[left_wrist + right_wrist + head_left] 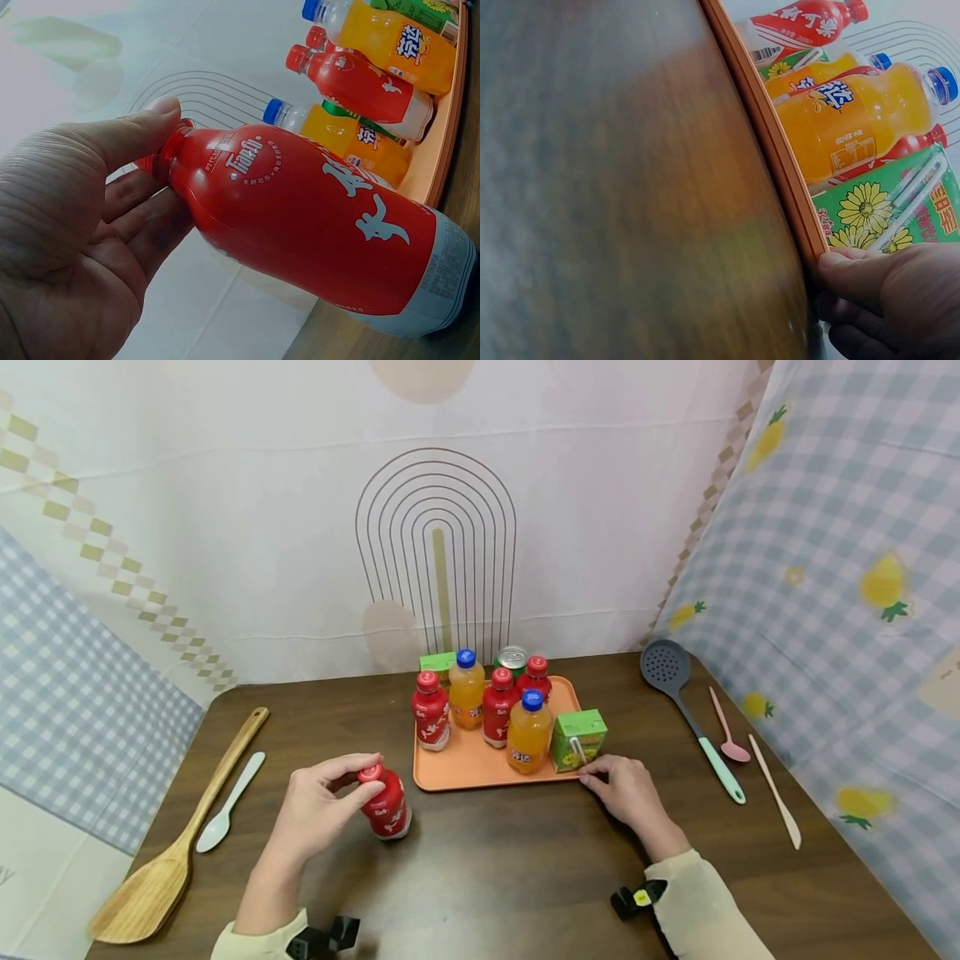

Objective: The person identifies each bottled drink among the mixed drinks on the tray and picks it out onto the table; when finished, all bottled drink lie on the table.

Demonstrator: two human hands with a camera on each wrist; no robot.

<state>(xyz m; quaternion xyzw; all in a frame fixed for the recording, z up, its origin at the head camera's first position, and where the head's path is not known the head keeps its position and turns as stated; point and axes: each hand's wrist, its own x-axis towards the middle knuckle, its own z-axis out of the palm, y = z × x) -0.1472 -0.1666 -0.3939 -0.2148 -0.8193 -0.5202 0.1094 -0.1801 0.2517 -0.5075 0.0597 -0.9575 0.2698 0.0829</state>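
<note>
My left hand [315, 806] grips a red plastic bottle [388, 812] by its cap and neck, left of and in front of the orange tray [465, 768]. Thumb and fingers wrap the neck in the left wrist view, where the bottle [300, 217] shows white lettering and a pale base. At the tray's front right corner, my right hand [626, 789] pinches the rim between thumb and fingers. Just beside those fingers stands a green drink carton [581, 735] with a straw on its side. An orange soda bottle [528, 743] with a blue cap is left of the carton.
Farther back on the tray are red bottles [432, 714], another orange soda [467, 693], a can [512, 658] and another green carton [437, 662]. A wooden spatula [161, 877] and white spoon [225, 814] lie left; a slotted turner [667, 668], pink spoon [733, 749] and thin stick [776, 793] lie right.
</note>
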